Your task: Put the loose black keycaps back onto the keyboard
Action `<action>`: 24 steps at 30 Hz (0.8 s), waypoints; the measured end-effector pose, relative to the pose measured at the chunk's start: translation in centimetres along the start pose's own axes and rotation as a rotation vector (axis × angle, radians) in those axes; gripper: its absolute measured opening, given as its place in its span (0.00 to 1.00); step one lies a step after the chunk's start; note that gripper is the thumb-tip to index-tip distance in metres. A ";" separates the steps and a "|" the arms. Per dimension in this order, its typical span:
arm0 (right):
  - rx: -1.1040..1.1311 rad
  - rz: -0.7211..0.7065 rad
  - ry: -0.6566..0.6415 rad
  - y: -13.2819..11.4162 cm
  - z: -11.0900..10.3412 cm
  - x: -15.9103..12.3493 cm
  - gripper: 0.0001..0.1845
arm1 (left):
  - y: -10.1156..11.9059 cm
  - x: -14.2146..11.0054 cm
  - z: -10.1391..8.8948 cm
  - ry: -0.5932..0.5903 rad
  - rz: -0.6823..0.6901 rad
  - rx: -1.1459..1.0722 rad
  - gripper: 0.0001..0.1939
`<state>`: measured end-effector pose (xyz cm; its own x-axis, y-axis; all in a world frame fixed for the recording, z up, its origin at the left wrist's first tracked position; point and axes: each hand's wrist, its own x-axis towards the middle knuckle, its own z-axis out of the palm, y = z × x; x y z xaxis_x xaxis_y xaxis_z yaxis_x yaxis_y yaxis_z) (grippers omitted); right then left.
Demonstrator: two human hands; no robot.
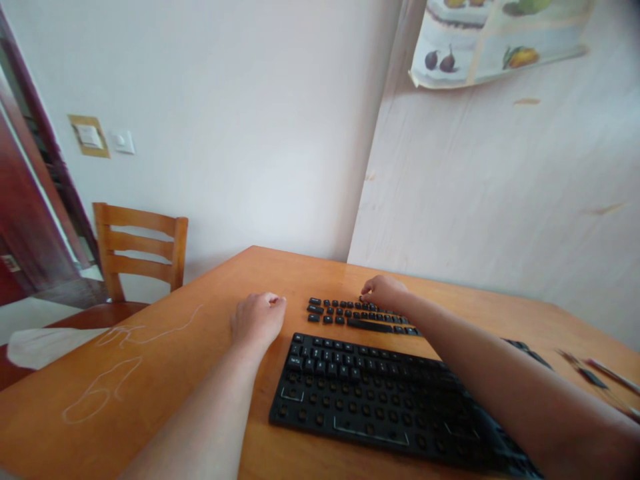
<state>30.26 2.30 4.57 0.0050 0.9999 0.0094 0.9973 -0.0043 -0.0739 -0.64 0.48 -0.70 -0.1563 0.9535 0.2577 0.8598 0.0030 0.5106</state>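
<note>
A black keyboard (pixel 370 420) lies on the table in front of me. Keycaps sit in its upper rows, while bare switches show in the lower rows. Behind it, loose black keycaps (pixel 340 312) are laid out in rows, with a long spacebar (pixel 370 325) among them. My right hand (pixel 386 291) reaches over to the back row, its fingertips pinched on a small keycap. My left hand (pixel 259 317) rests on the table left of the rows, fingers curled in; whatever is inside is hidden. My right forearm covers part of the keyboard and the right end of the rows.
The wooden table (pixel 200 373) carries chalk-like scribbles at left. Near the right edge lie more black keys (pixel 530 353) and several thin tools or brushes (pixel 613 375). A wooden chair (pixel 143 250) stands at the left. Walls rise behind, with a fruit picture (pixel 460 47) hanging at upper right.
</note>
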 end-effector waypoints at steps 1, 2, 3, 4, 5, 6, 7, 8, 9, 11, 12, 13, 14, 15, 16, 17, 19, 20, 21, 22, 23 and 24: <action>0.005 0.005 -0.005 0.0 0.1 0.2 0.12 | 0.0 0.0 0.0 -0.001 -0.001 0.001 0.18; 0.010 0.008 -0.008 -0.1 0.2 0.3 0.11 | 0.0 0.0 0.0 -0.002 -0.004 0.002 0.19; 0.016 0.011 -0.009 -0.1 0.2 0.3 0.10 | 0.1 0.0 0.0 -0.006 -0.007 0.002 0.19; 0.021 0.011 -0.007 -0.1 0.3 0.4 0.10 | 0.1 0.0 -0.1 -0.011 -0.010 0.002 0.19; 0.028 0.011 -0.002 -0.1 0.3 0.3 0.09 | 0.1 0.0 -0.1 -0.015 -0.011 0.002 0.19; 0.036 0.010 0.005 -0.1 0.2 0.2 0.10 | 0.2 0.0 -0.1 -0.016 -0.010 0.004 0.18; 0.045 0.006 0.013 -0.1 0.1 0.0 0.10 | 0.2 0.0 -0.1 -0.015 -0.010 0.006 0.18; 0.056 0.000 0.022 -0.1 -0.1 -0.2 0.10 | 0.2 0.0 -0.1 -0.012 -0.009 0.008 0.18; 0.068 -0.011 0.029 -0.2 -0.3 -0.7 0.11 | 0.2 0.0 -0.1 -0.009 -0.010 0.009 0.18; 0.094 -0.046 0.041 -0.5 -0.8 -1.9 0.12 | 0.1 0.0 -0.1 -0.010 -0.016 0.010 0.18; 0.107 -0.070 0.044 -0.7 -1.2 -2.8 0.12 | 0.1 0.1 0.0 -0.012 -0.018 0.008 0.18; 0.118 -0.097 0.049 -1.0 -1.5 -3.9 0.12 | 0.1 0.1 0.0 -0.016 -0.018 0.006 0.19; 0.126 -0.125 0.046 -1.3 -1.9 -5.1 0.11 | 0.0 0.1 0.1 -0.017 -0.017 0.002 0.19; 0.134 -0.151 0.044 -1.6 -2.2 -6.5 0.11 | 0.0 0.2 0.1 -0.017 -0.015 -0.001 0.19; 0.142 -0.184 0.045 -2.0 -2.4 -8.0 0.10 | 0.0 0.2 0.1 -0.016 -0.013 -0.006 0.19; 0.162 -0.236 0.063 -2.4 -2.6 -9.5 0.10 | 0.0 0.1 0.2 -0.015 -0.012 -0.010 0.18; 0.186 -0.324 0.079 -3.1 -2.8 -12.3 0.10 | 0.1 0.1 0.1 -0.013 -0.013 -0.013 0.18; 0.191 -0.355 0.074 -3.4 -2.8 -13.6 0.09 | 0.1 0.1 0.1 -0.012 -0.014 -0.012 0.18; 0.194 -0.379 0.063 -3.7 -2.8 -14.7 0.09 | 0.2 0.0 0.0 -0.013 -0.016 -0.010 0.18; 0.190 -0.402 0.050 -4.0 -2.7 -15.5 0.09 | 0.2 0.0 0.0 -0.014 -0.018 -0.008 0.18; 0.182 -0.416 0.044 -4.2 -2.5 -16.2 0.09 | 0.3 0.0 0.0 -0.017 -0.018 -0.007 0.18; 0.171 -0.424 0.043 -4.4 -2.3 -16.8 0.09 | 0.3 0.0 -0.1 -0.020 -0.018 -0.006 0.19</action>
<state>25.96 -14.45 7.03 -0.3946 0.9115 0.1156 0.8852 0.4109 -0.2184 -0.45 0.49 -0.51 -0.1619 0.9592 0.2318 0.8539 0.0184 0.5201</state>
